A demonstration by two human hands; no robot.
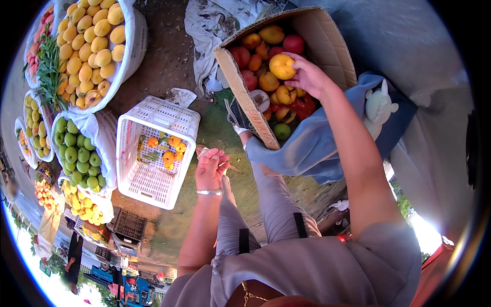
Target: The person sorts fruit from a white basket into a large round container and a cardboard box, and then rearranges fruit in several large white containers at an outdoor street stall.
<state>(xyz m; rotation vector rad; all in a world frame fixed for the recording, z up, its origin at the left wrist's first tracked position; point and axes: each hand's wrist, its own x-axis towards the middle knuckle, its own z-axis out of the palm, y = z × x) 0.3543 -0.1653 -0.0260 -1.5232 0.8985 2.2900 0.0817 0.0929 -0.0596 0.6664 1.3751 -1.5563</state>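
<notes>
My right hand (312,76) grips a round yellow fruit (282,65) by its right side, above a cardboard box (326,36). Mixed fruit fills the box floor: a red fruit (294,43), a green fruit (282,131), and several orange and yellow ones, some split or dark. My left hand (210,165), with a bracelet at the wrist, hovers beside the right rim of a white plastic crate (153,188). Its fingers are loosely curled and apart, with no object visible in them. Inside the crate lie several orange fruits (168,157) and some leaves.
Cloth-lined baskets of yellow fruit (92,50) and green apples (78,153) stand at the left. Blue cloth (303,142) with a white plush toy (378,105) lies against the box. Plastic sheeting (215,34) covers ground behind. Two people (73,253) are at the lower left.
</notes>
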